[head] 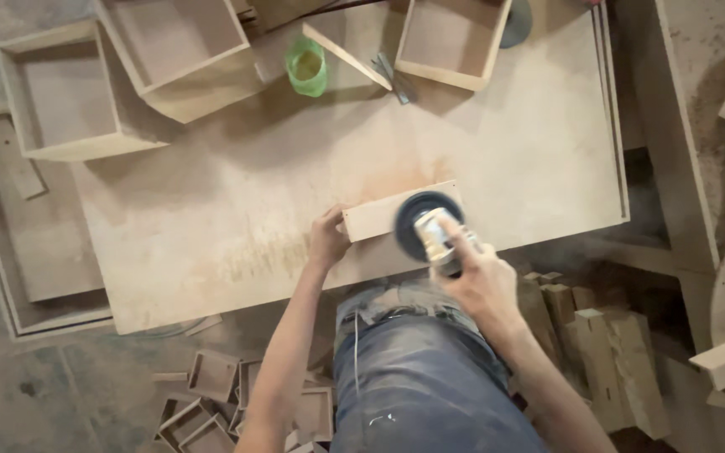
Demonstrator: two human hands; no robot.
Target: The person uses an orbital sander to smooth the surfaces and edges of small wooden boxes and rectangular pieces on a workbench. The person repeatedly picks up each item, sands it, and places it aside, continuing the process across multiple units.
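Worktable: big pale plywood sheet, dusty, fills the middle of the view.
Open wooden boxes: one large at the top-left corner of the sheet, a second just beside it, a third at top centre.
Offcut pile: stacked wood blocks on the floor, right of the legs.
Small frames: heap of little box frames on the floor, lower left.
Wood piece: small pale board or box side, at the near edge of the worktable, between both hands.
Left hand: clamped on the left end of the wood piece, fingers wrapped over its edge.
Right hand: closed around the body of a handheld sander, dark round disc pressed to the right end of the wood piece; probably a disc sander, blurred.
Hands: apart, one at each end of the wood piece.
Green cup: translucent, upright, top of the worktable between the boxes.
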